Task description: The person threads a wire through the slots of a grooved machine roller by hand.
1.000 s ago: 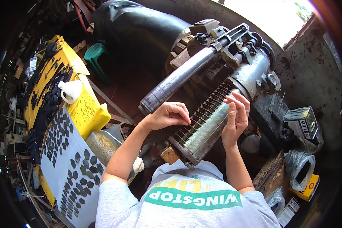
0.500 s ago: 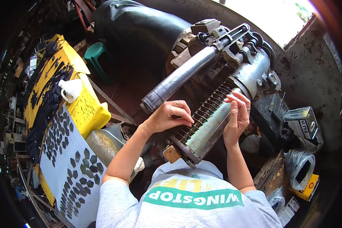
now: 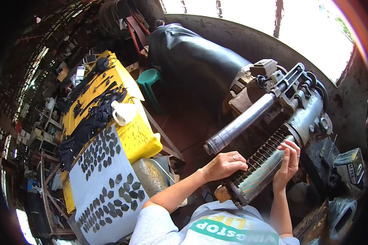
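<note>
My left hand [image 3: 224,166] is closed, its fingertips pressed together at the lower end of a row of dark metal coils [image 3: 267,150] on the machine. Whatever those fingers pinch is hidden. My right hand [image 3: 287,166] is loosely bent beside the upper part of a shiny roller [image 3: 255,177], its fingers a little apart and nothing visible in them. The roller lies alongside the coils, in a dark metal frame. Above them a smooth metal cylinder [image 3: 242,123] slants out from the machine's housing [image 3: 306,110].
On my left, a yellow-covered table [image 3: 141,141] bears black strips [image 3: 104,110], a white jug [image 3: 124,112] and a pale sheet [image 3: 79,179] with several dark cut pieces. Beyond stand a green stool [image 3: 148,76] and a black-covered bulk [image 3: 196,49]. A metal can [image 3: 349,166] sits at right.
The view has swung left, so the machine and both hands appear farther right and more of the table shows. My hands remain at nearly the same places on the machine.
</note>
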Tool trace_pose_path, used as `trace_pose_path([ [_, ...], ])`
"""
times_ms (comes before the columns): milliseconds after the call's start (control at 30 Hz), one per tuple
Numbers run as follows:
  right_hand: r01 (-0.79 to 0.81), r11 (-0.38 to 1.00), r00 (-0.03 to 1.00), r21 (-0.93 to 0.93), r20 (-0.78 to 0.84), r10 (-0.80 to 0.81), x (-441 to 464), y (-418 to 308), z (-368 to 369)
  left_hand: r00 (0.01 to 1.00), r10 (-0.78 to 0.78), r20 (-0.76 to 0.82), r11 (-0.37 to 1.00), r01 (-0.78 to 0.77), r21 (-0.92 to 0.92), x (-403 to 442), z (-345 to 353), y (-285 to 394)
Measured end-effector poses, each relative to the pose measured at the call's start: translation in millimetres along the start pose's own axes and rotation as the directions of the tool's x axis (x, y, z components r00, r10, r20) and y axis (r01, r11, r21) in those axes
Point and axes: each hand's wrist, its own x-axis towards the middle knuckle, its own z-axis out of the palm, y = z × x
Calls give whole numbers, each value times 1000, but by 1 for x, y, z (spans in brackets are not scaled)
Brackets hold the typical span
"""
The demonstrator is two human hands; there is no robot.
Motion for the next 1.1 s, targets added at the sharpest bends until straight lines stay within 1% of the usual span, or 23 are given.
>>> trace_pose_path([
  [33,9,1000,1000,-4,0,-9,0,-1,1,1000,0,1,1000,0,-13,0,-1,0],
  [167,14,1000,1000,-28,12,-14,1,1,0,990,-110,83,988,118,-96,5,-12,7],
  [267,9,1000,1000,-28,8,-9,0,5,-1,975,-140,173,990,138,28,11,-17,12],
  [367,-7,1000,1000,-2,-3,7,0,3,1,976,-97,196,995,100,-2,13,-21,8],
  [600,-5,1000,1000,18,-6,5,-2,6,0,973,8,230,996,-27,82,18,-23,4],
  [633,7,1000,1000,19,-6,-7,-1,7,1,970,39,239,993,-65,101,22,-25,4],
  [667,36,996,999,-87,15,-35,0,5,-1,966,72,250,987,-105,122,26,-27,3],
  [700,29,998,1000,-63,14,-28,0,5,-1,960,99,261,980,-139,141,27,-28,4],
  [733,21,999,1000,-39,13,-20,0,6,0,944,125,305,964,-189,189,27,-29,3],
  [833,-8,1000,1000,3,9,8,0,6,1,916,155,371,923,-268,277,25,-25,3],
  [867,-17,1000,1000,13,6,17,0,6,1,909,175,377,927,-282,249,25,-26,3],
  [1100,-7,1000,1000,18,11,7,1,3,2,926,149,346,956,-224,188,19,-22,3],
])
